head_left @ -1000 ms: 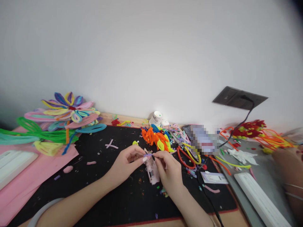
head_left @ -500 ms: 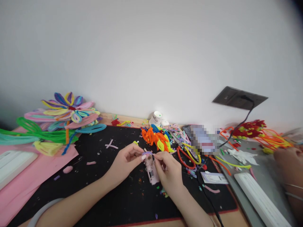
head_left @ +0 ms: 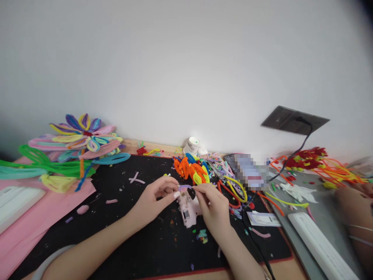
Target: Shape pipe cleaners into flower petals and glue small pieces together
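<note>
A short purple pipe cleaner [head_left: 185,187] arches between my two hands. My left hand [head_left: 161,193] pinches its left end with thumb and fingers. At its right end, the fingertips of my right hand [head_left: 212,204] are closed on it. Just below the strip stands a small pale pink device [head_left: 189,214] on the black mat [head_left: 140,237], partly covered by my right hand; its kind is unclear. Bundled orange pipe cleaners [head_left: 195,171] lie behind my hands.
A pipe-cleaner flower [head_left: 87,134] and green loops [head_left: 43,163] lie at left on pink paper [head_left: 37,229]. A phone [head_left: 250,171], a black cable [head_left: 256,249] and a white power strip [head_left: 320,245] are at right. Another person's hand [head_left: 354,198] works at the far right.
My right hand has moved slightly right, away from my left. More of the purple pipe cleaner and of the pink device now shows between them.
</note>
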Demonstrator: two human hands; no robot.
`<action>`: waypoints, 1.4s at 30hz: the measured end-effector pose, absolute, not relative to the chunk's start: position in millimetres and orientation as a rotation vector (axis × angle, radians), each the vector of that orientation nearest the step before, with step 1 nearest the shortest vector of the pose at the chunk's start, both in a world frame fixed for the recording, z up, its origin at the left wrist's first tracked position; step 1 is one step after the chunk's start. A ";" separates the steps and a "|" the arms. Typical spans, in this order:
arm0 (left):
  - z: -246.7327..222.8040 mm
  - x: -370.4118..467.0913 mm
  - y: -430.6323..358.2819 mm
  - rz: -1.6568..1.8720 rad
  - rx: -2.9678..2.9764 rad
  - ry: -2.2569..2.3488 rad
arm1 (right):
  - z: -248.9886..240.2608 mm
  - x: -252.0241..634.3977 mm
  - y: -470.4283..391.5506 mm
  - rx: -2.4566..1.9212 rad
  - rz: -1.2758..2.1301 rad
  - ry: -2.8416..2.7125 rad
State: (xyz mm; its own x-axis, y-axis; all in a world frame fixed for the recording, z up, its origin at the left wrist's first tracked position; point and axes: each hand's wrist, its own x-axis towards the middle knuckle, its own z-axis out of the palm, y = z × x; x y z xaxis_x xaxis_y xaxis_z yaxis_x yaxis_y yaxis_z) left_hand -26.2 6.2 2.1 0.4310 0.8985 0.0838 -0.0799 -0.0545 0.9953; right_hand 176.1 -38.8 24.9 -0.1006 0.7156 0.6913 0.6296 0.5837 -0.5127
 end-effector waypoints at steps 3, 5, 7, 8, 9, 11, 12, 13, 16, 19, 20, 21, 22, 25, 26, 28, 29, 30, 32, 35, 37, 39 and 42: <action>5.3 -29.5 8.8 0.934 1.513 0.850 | 27.3 183.7 -35.9 -1.081 0.121 -1.846; 7.7 -30.6 11.1 0.918 1.618 0.883 | 27.7 186.5 -35.1 -1.062 0.138 -1.901; 10.0 -31.1 13.1 0.892 1.734 0.868 | 27.6 187.6 -35.3 -1.043 0.156 -1.954; 10.9 -31.1 13.8 0.877 1.780 0.847 | 27.5 187.7 -35.7 -1.032 0.165 -1.976; 11.8 -31.2 14.2 0.864 1.815 0.825 | 27.4 187.6 -36.2 -1.020 0.175 -1.992; 13.2 -31.1 14.3 0.843 1.852 0.797 | 27.4 187.1 -37.2 -0.997 0.196 -2.014; 13.7 -31.0 14.1 0.836 1.859 0.793 | 27.5 186.9 -37.7 -0.993 0.208 -2.022; 14.1 -30.9 13.9 0.831 1.860 0.794 | 27.7 186.7 -38.2 -0.993 0.220 -2.028; 14.8 -30.5 13.5 0.830 1.847 0.803 | 28.3 186.7 -38.9 -1.003 0.250 -2.039; 14.8 -30.0 13.8 0.839 1.828 0.805 | 28.5 186.7 -39.0 -1.002 0.260 -2.038; 14.9 -29.9 13.9 0.840 1.824 0.804 | 28.4 186.7 -39.0 -1.004 0.259 -2.039; 15.1 -29.8 14.0 0.838 1.820 0.805 | 28.3 186.7 -38.9 -1.005 0.256 -2.039; 15.3 -29.9 13.9 0.834 1.816 0.808 | 28.1 186.7 -38.8 -1.006 0.253 -2.041; 16.3 -30.3 13.4 0.811 1.796 0.827 | 28.2 187.1 -38.4 -1.008 0.247 -2.048; 16.4 -30.5 13.1 0.806 1.783 0.837 | 28.4 187.3 -38.2 -1.012 0.246 -2.050; 16.0 -30.9 12.4 0.802 1.750 0.857 | 29.2 187.6 -38.0 -1.016 0.231 -2.047; 15.4 -31.1 12.2 0.808 1.730 0.863 | 29.5 187.8 -37.9 -1.016 0.218 -2.044; 14.8 -31.2 12.1 0.825 1.708 0.866 | 29.7 188.0 -37.8 -1.014 0.203 -2.042; 13.7 -31.4 12.1 0.901 1.661 0.878 | 29.7 188.5 -37.7 -1.014 0.173 -2.032; 13.9 -31.7 13.3 1.064 1.572 0.954 | 28.7 188.7 -37.7 -1.035 0.134 -1.993; 15.2 -32.0 14.4 1.137 1.516 1.023 | 28.2 188.3 -37.9 -1.051 0.111 -1.951; 16.4 -32.2 15.2 1.162 1.470 1.071 | 28.8 187.4 -38.4 -1.052 0.099 -1.904; 16.6 -30.7 14.7 1.091 1.367 1.037 | 32.2 185.5 -39.9 -1.040 0.106 -1.835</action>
